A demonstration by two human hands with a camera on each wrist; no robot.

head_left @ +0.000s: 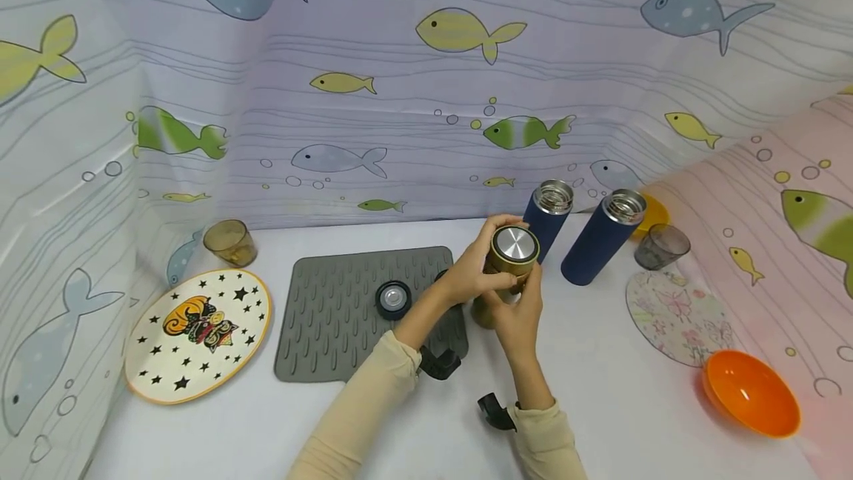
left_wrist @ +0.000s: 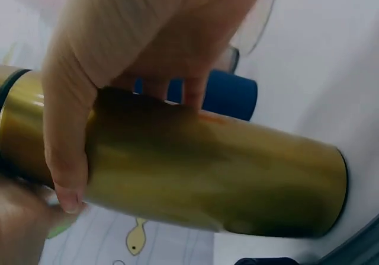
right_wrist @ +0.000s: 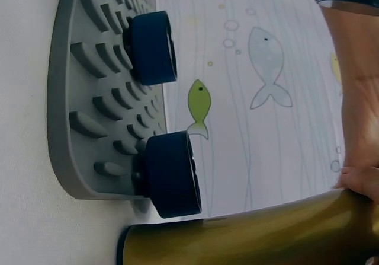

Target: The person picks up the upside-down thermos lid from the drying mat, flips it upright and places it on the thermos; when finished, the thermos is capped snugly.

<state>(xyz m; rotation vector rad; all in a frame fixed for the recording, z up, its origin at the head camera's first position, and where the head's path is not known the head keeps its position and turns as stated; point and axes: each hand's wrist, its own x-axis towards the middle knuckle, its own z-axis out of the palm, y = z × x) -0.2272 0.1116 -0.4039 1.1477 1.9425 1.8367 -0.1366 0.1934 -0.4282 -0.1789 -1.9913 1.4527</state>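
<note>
Both hands hold a gold flask [head_left: 512,264] upright, its lid topped by a shiny silver disc [head_left: 516,243]. My left hand [head_left: 474,265] grips it at the top, fingers passing behind and thumb across the front. Lower down, my right hand [head_left: 523,313] wraps the body; in the left wrist view the right thumb [left_wrist: 68,158] lies across the gold side. The flask's base [right_wrist: 125,247] is close over the white table. A dark blue lid [head_left: 393,300] sits on the grey ridged mat [head_left: 333,317], and a second lid [right_wrist: 173,175] is mostly hidden by my left arm in the head view.
Two uncapped navy flasks [head_left: 545,217] [head_left: 593,247] stand just right of the hands. Farther right are a smoky cup [head_left: 661,247], a yellow bowl [head_left: 653,217], a floral round mat [head_left: 673,317] and an orange bowl [head_left: 749,395]. At left lie a star-patterned plate [head_left: 249,321] and amber cup [head_left: 229,243].
</note>
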